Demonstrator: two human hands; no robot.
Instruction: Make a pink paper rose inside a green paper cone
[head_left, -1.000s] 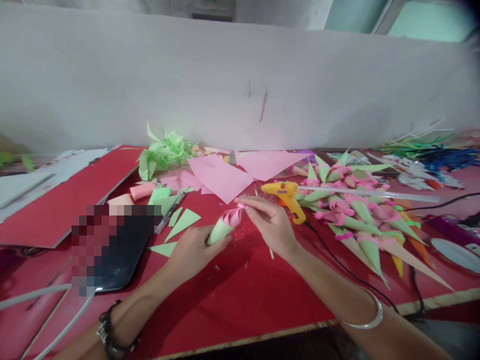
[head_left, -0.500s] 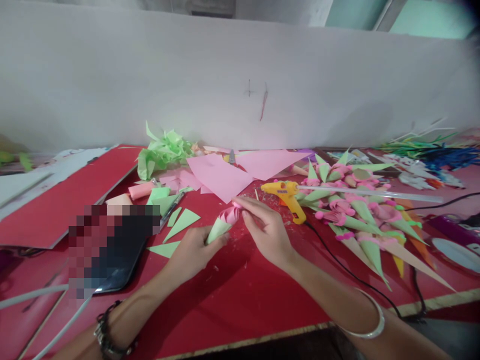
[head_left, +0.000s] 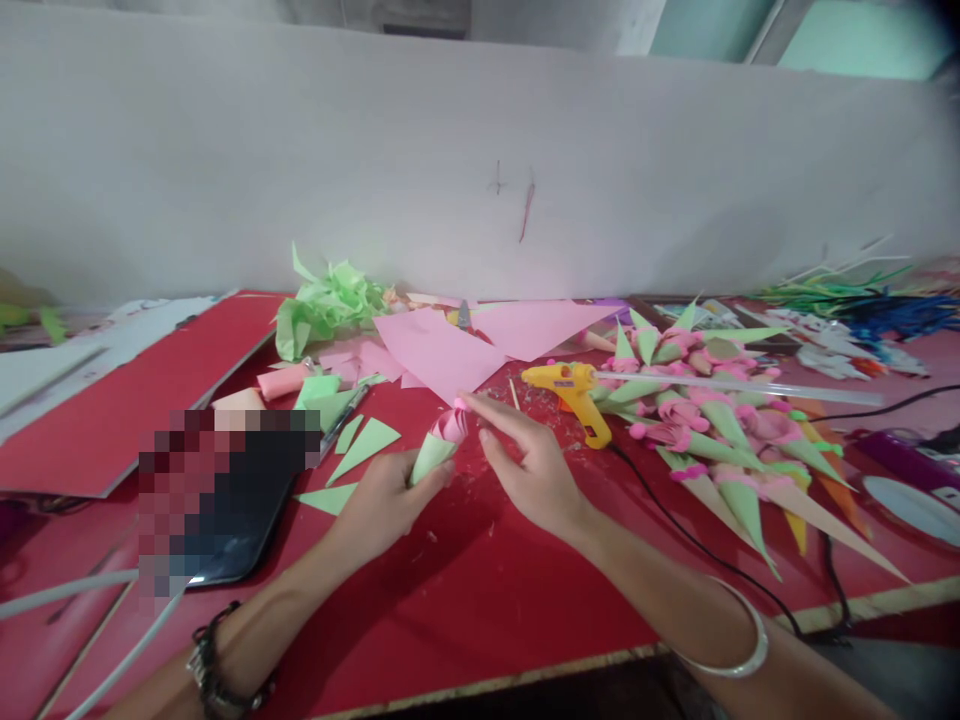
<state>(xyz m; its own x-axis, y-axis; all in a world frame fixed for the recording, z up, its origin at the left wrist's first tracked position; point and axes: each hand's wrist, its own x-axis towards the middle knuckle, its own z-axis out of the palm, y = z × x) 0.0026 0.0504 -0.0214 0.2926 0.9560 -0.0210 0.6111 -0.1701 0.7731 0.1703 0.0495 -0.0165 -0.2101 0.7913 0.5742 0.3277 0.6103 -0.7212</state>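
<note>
My left hand [head_left: 386, 500] is wrapped round the green cone of a paper flower [head_left: 442, 442], which leans up and to the right. Folded pink paper fills the cone's top, with a small bright pink ball at its tip. My right hand [head_left: 529, 455] is open, its fingers stretched toward the flower and the thumb apart. One fingertip meets the pink ball or lies just beside it. Cut green paper triangles [head_left: 367, 447] rest left of the flower. Behind it lies a large pink paper sheet [head_left: 439, 348].
A yellow glue gun [head_left: 574, 390] with a long clear stick and black cord lies right of my hands. Many finished paper flowers [head_left: 720, 420] are heaped beyond it. A dark phone-like device [head_left: 255, 520], partly blurred out, and crumpled green paper [head_left: 334, 300] are at left.
My right thumb has come away from the flower, and the fingers have straightened. The flower has shifted slightly left in my left hand.
</note>
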